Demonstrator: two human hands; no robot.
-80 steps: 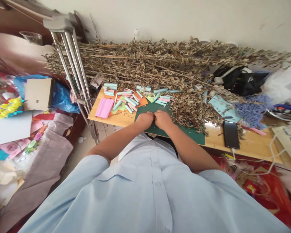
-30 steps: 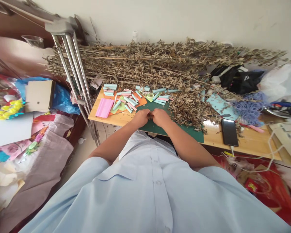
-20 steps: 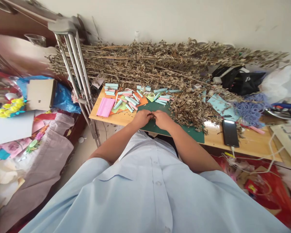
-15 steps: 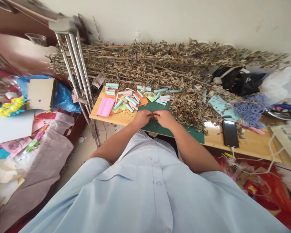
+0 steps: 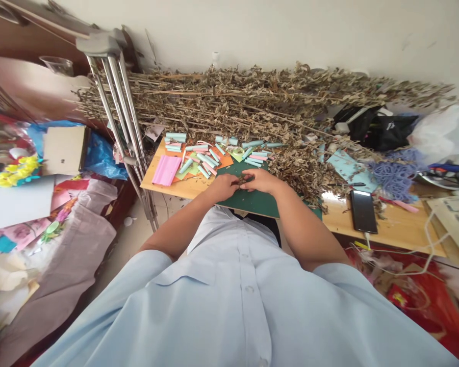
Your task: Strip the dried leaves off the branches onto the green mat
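Note:
My left hand and my right hand meet over the near edge of a green cutting mat. Between their fingertips is a small bunch of dried leaves, and both hands are closed on it. Right beside my right hand lies a loose heap of dried leaves. Beyond my hands are several small rolled paper tubes in light blue and pink, some lying on orange and green paper. A folded pink paper rests to the left.
Long dried leafy stalks stretch along the wall. Metal crutches stand at the table's left end. To the right are a phone on a cable, a pen, blue paper and purple yarn.
My right hand has shifted slightly up and right, its fingers a little more spread, so more of the dried leaves shows between the hands. My left hand has barely moved.

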